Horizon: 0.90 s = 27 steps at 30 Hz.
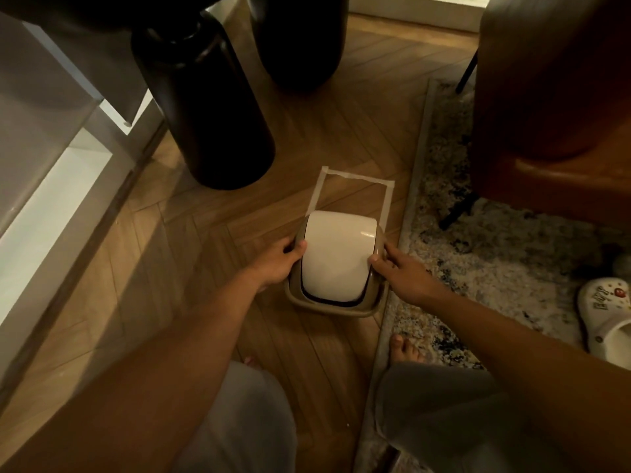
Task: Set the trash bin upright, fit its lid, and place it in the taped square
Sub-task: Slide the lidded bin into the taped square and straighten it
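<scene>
A small tan trash bin (336, 307) stands upright on the wooden floor, seen from above. Its lid, with a white swing flap (336, 257) in a tan frame, sits on top. My left hand (278, 262) grips the lid's left side, thumb on the flap's edge. My right hand (404, 273) holds the lid's right side, fingers against the frame. The taped square (356, 179) lies on the floor just beyond the bin. The bin covers the square's near part; its far half shows bare floor.
Two large dark vases (208, 107) (300, 39) stand on the floor behind left of the square. A brown leather chair (553, 97) stands on a patterned rug (495, 254) at right. A white cabinet (58, 158) is at left. A white clog (607, 319) lies far right. My bare feet are below the bin.
</scene>
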Tool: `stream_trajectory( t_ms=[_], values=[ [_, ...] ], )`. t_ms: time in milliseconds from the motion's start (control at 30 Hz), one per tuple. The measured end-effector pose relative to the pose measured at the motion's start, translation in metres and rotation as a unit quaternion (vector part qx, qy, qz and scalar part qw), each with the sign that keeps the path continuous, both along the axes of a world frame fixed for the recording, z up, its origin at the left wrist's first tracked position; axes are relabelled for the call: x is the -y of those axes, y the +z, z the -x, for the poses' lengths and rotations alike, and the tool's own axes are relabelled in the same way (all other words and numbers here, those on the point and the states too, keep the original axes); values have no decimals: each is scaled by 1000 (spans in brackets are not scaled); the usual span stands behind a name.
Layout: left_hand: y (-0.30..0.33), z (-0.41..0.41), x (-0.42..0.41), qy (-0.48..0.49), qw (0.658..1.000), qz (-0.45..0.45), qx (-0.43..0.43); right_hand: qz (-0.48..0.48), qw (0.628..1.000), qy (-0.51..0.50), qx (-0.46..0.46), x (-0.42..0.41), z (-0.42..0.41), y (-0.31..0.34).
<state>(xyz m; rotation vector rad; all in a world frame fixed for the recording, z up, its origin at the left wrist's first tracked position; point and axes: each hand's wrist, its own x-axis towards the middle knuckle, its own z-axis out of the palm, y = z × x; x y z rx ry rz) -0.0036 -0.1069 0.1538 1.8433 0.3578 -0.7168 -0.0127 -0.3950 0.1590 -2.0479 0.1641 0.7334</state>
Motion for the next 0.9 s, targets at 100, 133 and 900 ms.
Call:
stream_trajectory(
  t_ms=[100,133,900],
  values=[
    [-1,0,-1,3,1000,-4,3,13,1000,13,14,-1,0,0],
    [-2,0,-1,3,1000,-9,4,11,1000,15,16,0,0,-1],
    [-11,0,3,8,999,-29,45,-56,998,15,15,-2,0,-12]
  ],
)
